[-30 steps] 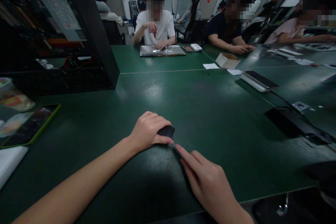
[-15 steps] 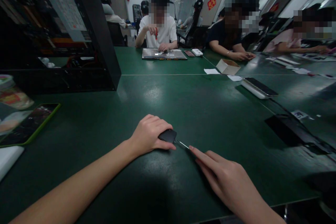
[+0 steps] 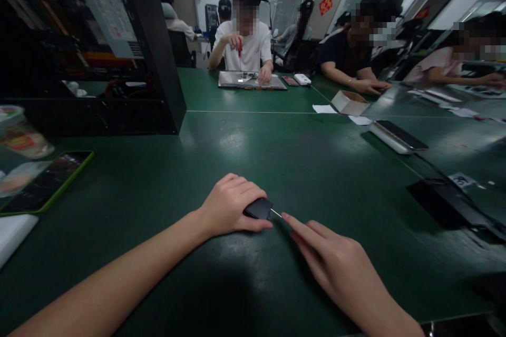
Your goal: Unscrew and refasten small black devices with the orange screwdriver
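Note:
My left hand (image 3: 230, 205) is closed around a small flat black object (image 3: 259, 209), holding it low over the green table (image 3: 233, 139). Most of this object lies hidden under my palm, so its kind does not show. From the right, my right hand (image 3: 334, 255) grips a tool with a thin metal shaft (image 3: 275, 212). The shaft's far end meets the black object's right edge, near my left thumb. Its handle is hidden inside my right fingers.
A black computer case (image 3: 162, 63) stands at the left, with a green-edged phone (image 3: 51, 181) and a plastic cup (image 3: 23, 134) nearby. At the right are a black box-shaped device with cables (image 3: 454, 202) and a phone on a white block (image 3: 399, 137). A co-worker (image 3: 245, 37) sits opposite.
The black object and my left hand sit slightly farther right in view, and less of the shaft shows between the hands. The co-worker opposite has shifted one hand along the flat panel.

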`<state>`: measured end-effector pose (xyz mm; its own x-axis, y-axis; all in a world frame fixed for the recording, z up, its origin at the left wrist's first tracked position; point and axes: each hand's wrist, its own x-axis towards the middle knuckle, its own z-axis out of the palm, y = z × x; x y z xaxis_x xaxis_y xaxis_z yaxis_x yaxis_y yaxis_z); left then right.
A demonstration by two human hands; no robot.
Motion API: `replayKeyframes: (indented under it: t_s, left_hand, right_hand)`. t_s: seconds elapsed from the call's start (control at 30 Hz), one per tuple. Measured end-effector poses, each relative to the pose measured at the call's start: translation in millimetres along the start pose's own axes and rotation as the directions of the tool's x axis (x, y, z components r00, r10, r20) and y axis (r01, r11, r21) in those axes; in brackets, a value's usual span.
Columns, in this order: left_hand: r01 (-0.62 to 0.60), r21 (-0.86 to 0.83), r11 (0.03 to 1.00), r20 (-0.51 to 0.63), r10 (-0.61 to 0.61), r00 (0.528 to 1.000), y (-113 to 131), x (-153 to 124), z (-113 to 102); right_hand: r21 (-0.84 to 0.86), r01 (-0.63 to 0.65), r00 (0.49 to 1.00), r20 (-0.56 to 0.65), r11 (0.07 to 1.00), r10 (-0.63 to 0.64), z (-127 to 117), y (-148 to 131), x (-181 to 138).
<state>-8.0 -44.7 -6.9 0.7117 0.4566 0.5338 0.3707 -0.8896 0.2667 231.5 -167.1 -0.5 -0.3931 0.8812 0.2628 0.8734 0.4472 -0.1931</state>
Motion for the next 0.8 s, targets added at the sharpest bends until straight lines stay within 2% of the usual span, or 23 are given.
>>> replayKeyframes:
  t_s: [0.17, 0.37, 0.63, 0.8]
  left_hand:
    - [0.01, -0.004, 1.0, 0.003, -0.01, 1.0, -0.7, -0.6, 1.5]
    - [0.025, -0.005, 1.0, 0.003, -0.025, 1.0, 0.6, 0.4, 0.0]
    - [0.006, -0.012, 1.0, -0.002, -0.006, 1.0, -0.1, -0.7, 0.6]
    - [0.031, -0.027, 0.999, -0.016, -0.031, 0.999, 0.2, 0.2, -1.6]
  right_hand:
    - [-0.049, 0.023, 0.999, 0.023, 0.999, -0.022, 0.6, -0.1, 15.5]
    - [-0.084, 0.144, 0.986, 0.095, 0.986, -0.136, -9.6, 10.3, 36.6]
    - [-0.052, 0.373, 0.9, 0.264, 0.926, -0.348, -9.6, 43.2, 91.6]
    - [-0.101, 0.435, 0.876, 0.279, 0.895, -0.394, -2.6, 51.0, 105.9]
